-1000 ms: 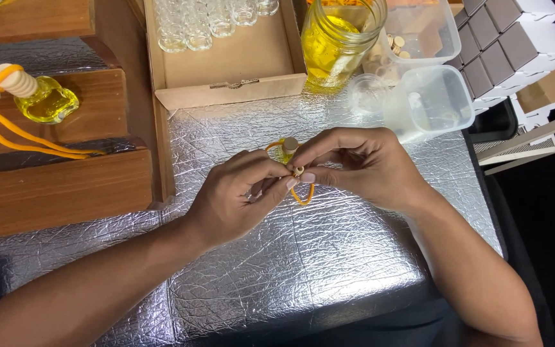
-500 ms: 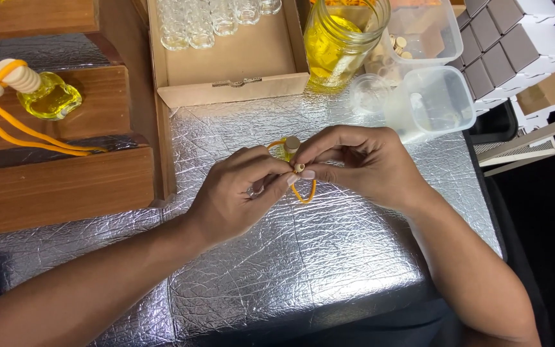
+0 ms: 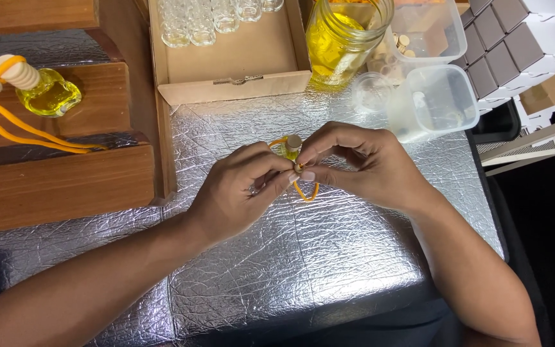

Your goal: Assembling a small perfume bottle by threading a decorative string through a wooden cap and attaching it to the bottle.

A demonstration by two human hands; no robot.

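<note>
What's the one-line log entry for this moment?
left hand: pinching orange cord | right hand: pinching cord at small bottle | surface: foil mat

Your two forearms come in from the bottom corners and meet at the middle. Your left hand (image 3: 236,193) lies knuckles up, fingers curled inward, thumb and forefinger pressed together at their tips. Your right hand (image 3: 367,164) faces it, wrist bent, fingers arched over, thumb and forefinger pinched tight. The fingertips of both hands touch one another, and both wrists hover low, close together.
</note>
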